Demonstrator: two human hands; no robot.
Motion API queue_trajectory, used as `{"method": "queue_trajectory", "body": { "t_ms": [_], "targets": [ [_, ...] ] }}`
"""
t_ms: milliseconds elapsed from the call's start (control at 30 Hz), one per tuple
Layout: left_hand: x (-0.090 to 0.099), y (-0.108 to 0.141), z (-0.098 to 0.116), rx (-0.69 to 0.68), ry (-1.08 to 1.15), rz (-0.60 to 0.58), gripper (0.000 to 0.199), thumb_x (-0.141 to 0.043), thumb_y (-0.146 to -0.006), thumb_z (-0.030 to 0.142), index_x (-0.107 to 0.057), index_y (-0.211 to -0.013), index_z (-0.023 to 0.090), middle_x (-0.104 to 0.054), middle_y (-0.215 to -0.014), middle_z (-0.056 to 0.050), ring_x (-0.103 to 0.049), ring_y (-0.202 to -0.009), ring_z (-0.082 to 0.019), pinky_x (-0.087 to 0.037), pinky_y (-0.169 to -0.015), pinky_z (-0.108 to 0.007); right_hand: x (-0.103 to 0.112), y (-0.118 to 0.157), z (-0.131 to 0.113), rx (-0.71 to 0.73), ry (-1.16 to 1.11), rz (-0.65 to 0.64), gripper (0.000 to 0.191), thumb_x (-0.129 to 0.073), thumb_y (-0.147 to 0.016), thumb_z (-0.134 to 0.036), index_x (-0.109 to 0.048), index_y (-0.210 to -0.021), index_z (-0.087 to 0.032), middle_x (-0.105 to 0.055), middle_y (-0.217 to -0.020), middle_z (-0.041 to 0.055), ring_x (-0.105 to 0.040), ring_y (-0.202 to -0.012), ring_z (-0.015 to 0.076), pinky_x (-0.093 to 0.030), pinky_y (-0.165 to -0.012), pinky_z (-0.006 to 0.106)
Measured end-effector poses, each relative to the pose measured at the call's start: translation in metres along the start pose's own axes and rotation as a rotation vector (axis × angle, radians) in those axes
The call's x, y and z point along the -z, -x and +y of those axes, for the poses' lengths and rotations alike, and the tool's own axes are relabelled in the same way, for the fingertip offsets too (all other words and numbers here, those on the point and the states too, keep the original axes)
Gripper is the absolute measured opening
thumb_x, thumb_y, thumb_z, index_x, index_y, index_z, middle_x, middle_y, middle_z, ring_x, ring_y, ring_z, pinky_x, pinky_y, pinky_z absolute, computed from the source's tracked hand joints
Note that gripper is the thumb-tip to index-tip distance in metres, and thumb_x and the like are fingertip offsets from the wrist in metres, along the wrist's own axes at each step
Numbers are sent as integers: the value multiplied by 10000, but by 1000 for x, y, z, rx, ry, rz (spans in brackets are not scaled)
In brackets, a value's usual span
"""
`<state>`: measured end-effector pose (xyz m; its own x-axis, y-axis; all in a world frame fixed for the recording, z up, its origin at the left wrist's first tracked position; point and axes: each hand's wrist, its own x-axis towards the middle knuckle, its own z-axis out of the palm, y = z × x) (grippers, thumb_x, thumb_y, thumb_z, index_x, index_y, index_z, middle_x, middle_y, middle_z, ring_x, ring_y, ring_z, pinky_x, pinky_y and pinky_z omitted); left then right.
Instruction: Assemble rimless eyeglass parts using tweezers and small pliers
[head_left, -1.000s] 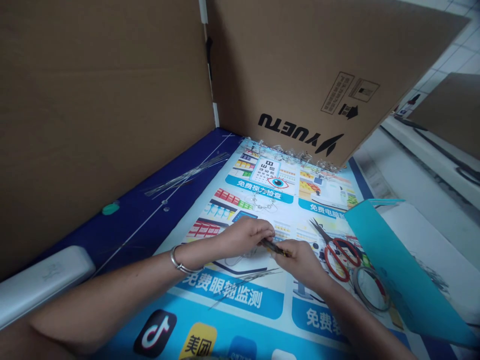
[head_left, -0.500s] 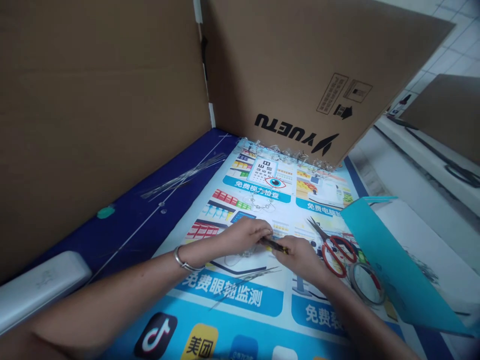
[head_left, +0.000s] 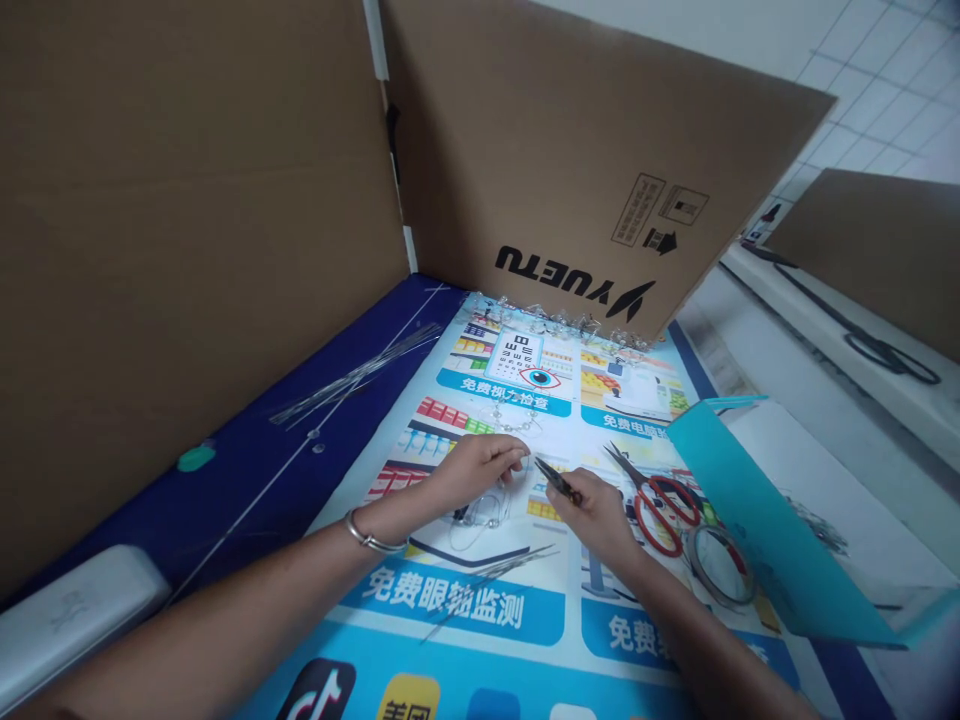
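Note:
My left hand (head_left: 480, 472) is closed in a pinch on a thin wire (head_left: 459, 545), which loops below the fingers with a few small clear beads on it. In my right hand (head_left: 602, 515) is a pair of pliers (head_left: 553, 478) with dark jaws and partly yellow handles. The plier tips point at the left fingertips, with a small gap between. Just beyond my hands lies a ring of clear beads (head_left: 517, 415). A bundle of straight wires (head_left: 495, 580) rests on the printed sheet below the left hand.
Red-handled scissors (head_left: 664, 510) and a roll of tape (head_left: 720, 565) lie to the right, beside a turquoise box (head_left: 780, 540). Cardboard panels (head_left: 555, 150) stand behind and left. More wires (head_left: 356, 375) and a white case (head_left: 82, 620) are at the left.
The pliers have come away from the left fingers, and their jaws now show. The left hand still pinches the wire. The camera view has shifted slightly.

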<state>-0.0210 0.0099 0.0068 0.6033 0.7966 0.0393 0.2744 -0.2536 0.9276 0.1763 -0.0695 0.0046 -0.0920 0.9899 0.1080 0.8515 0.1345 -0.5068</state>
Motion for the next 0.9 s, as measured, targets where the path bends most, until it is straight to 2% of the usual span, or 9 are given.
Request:
{"method": "queue_trajectory", "body": {
  "t_ms": [233,467,633,767,900],
  "targets": [
    [-7,1,2,-41,-98,22,315,-398,-846,374,-617,-982,193,-648,-773,-10,-587,-606,-102,-425,-611,-190,0,0,1,29,91,-29,226,-460,-811,-340,-504,-653,-185,-512,-642,-17,-476,-641,111,-289,-571,198],
    [-14,0,-9,-66,-81,-70,310,-364,-867,347,-587,-1021,196,-649,-758,-7,-594,-625,-100,-445,-614,-197,-1,-4,11,41,123,-73,233,-454,-808,-352,-508,-652,-189,-531,-637,-18,-473,-604,100,-254,-536,196],
    [-9,-1,-9,-86,-68,-69,327,-376,-864,365,-541,-1091,198,-645,-796,-13,-602,-682,-102,-458,-659,-209,-2,-3,15,42,125,-66,243,-446,-811,-362,-510,-650,-193,-545,-637,-21,-488,-606,101,-257,-538,194],
    [-4,1,-6,-82,-14,-19,339,-369,-866,372,-534,-1086,175,-641,-852,-33,-606,-711,-107,-464,-665,-216,-3,-1,16,55,129,-61,228,-445,-813,-353,-510,-660,-197,-548,-640,-25,-495,-606,100,-264,-541,190],
    [0,1,-3,-106,-6,-29,328,-351,-873,349,-537,-1074,167,-637,-867,-37,-605,-716,-106,-460,-656,-213,-4,0,17,60,136,-55,212,-435,-819,-343,-522,-687,-202,-554,-656,-21,-501,-617,104,-267,-539,190]
  ]
}}
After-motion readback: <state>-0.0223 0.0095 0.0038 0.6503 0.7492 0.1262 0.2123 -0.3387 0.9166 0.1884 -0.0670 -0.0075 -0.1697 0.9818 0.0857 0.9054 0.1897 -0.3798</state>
